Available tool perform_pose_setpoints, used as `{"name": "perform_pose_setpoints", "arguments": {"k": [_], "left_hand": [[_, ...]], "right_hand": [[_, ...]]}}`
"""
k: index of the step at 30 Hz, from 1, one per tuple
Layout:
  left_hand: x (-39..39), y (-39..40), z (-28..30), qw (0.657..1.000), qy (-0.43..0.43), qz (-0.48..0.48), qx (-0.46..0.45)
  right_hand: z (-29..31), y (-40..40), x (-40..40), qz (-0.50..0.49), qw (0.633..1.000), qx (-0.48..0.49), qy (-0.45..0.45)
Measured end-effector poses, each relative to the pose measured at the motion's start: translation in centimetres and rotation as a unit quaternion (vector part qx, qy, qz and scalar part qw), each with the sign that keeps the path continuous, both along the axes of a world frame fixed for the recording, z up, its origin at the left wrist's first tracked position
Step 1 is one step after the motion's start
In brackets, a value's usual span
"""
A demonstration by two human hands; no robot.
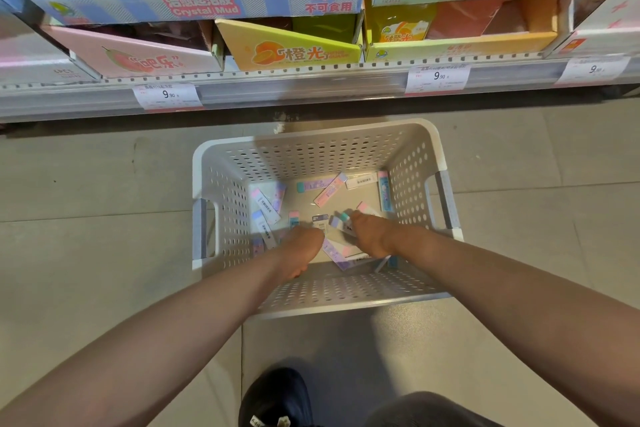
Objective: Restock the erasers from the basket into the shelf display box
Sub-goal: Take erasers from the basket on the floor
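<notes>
Pastel erasers (329, 191) loose in basket (313, 142) — light, stiff (likely); pinch long edges. Left hand (300, 246), right hand (370, 234) among them — grip unclear.

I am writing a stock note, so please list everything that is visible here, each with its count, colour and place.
basket: one, white with holes, on the floor below the shelf
erasers: about a dozen or more, pastel pink, blue and purple sleeves, loose on the basket bottom
shelf: one, grey rail, across the top
price tags: three, white, on the shelf rail
display boxes: several, blue, pink, yellow and green, stacked on the shelf
floor: grey tiles
shoe: one, black, bottom edge
left hand: inside the basket, among the erasers
right hand: inside the basket, on an eraser; grip unclear
</notes>
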State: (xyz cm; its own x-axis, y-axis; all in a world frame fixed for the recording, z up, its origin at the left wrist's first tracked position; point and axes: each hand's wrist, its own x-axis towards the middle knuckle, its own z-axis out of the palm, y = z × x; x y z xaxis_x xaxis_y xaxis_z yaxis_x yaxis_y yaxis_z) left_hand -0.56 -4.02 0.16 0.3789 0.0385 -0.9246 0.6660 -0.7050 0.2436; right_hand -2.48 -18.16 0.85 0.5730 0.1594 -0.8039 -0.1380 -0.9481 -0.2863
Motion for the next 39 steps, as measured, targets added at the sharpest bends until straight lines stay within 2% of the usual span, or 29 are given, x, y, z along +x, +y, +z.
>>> {"name": "perform_pose_setpoints", "arguments": {"k": [2, 5, 7, 12, 17, 21, 26, 32, 39], "left_hand": [[-0.2, -0.6, -0.7, 0.999, -0.029, 0.012, -0.025], [-0.3, -1.0, -1.2, 0.994, -0.101, -0.043, -0.020], [-0.3, -1.2, -1.4, 0.989, -0.119, -0.087, 0.000], [-0.4, -1.4, -2.1, 0.981, -0.146, -0.125, 0.043], [0.0, -1.7, -2.6, 0.981, -0.126, -0.133, 0.067], [0.3, -1.6, -2.8, 0.981, -0.125, -0.128, 0.077], [0.5, -0.8, -2.3, 0.973, -0.134, -0.177, 0.066], [1.3, 0.4, -1.8, 0.980, -0.093, -0.175, -0.005], [2.6, 1.3, 0.6, 0.984, -0.082, -0.131, -0.091]], "right_hand": [[0.1, -0.3, 0.0, 0.039, 0.999, -0.008, -0.022], [-0.4, -0.6, -0.2, 0.083, 0.995, -0.023, -0.058], [-0.7, -0.5, -0.1, 0.089, 0.992, -0.046, -0.071], [0.2, 0.0, -0.2, 0.098, 0.990, -0.092, -0.031], [1.0, 0.7, -0.8, 0.138, 0.982, -0.127, -0.032], [0.4, 0.5, -0.8, 0.187, 0.974, -0.105, -0.068], [1.2, 0.6, -0.4, 0.224, 0.969, -0.094, -0.050], [0.7, 0.6, -0.8, 0.197, 0.977, -0.071, -0.034], [2.2, 0.2, 0.1, 0.017, 0.999, 0.037, -0.028]]}}
